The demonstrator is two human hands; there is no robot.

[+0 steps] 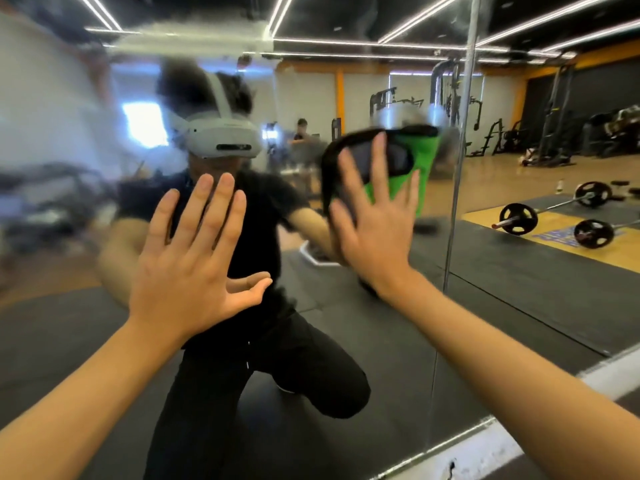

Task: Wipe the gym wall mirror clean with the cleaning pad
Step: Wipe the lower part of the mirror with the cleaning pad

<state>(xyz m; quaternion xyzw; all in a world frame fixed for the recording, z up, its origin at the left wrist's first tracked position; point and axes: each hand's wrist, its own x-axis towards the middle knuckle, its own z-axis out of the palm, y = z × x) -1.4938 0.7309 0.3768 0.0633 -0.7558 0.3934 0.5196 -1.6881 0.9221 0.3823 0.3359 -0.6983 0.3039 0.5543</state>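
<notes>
Both hands are spread flat: left hand [194, 271] bare against the mirror [519, 271], right hand [377, 220] pressing the cleaning pad [398, 157] near the panel seam [457, 174]. Likely risks: bare palm smudging the glass, unclamped pad slipping, and the hazy upper-left patch missed.

Green-black pad [398, 161], seemingly against smeared mirror [519, 271]

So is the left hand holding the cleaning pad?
No, the left hand is bare with fingers spread, while the right hand presses the cleaning pad against the mirror.
</notes>
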